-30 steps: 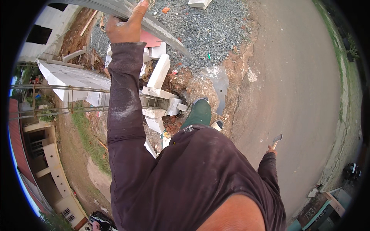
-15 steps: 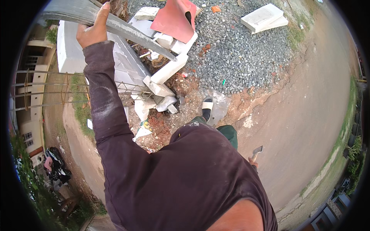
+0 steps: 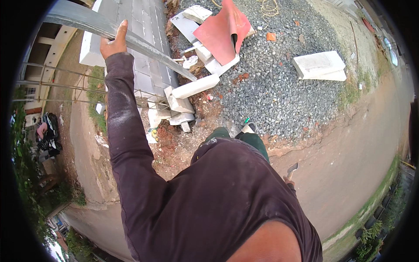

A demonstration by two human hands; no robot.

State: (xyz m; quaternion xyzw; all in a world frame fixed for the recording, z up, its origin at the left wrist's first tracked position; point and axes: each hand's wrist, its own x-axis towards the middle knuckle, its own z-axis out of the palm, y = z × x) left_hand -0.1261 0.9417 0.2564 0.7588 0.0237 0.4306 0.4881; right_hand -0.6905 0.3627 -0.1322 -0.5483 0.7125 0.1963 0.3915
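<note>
My left hand (image 3: 114,43) is raised at the upper left, closed on a long grey beam (image 3: 150,53) with the thumb lying over its face. The beam slants from the upper left down toward some pale blocks, passing in front of a block wall (image 3: 148,22). Low on the right, my right hand (image 3: 288,180) is partly hidden by my body. It grips a small hatchet-like tool (image 3: 293,167) with a flat metal blade and a pale handle; the exact kind is hard to make out.
Loose pale blocks (image 3: 195,86) and a red sheet (image 3: 221,32) lie beside the wall. Grey gravel (image 3: 270,91) spreads ahead, with two stacked pale slabs (image 3: 319,65) on it. Thin steel bars (image 3: 61,89) stick out at left. A dirt road (image 3: 345,161) runs along the right.
My body has come forward, with a foot now at the gravel's edge. More of the wall and gravel shows. Both hands keep their holds.
</note>
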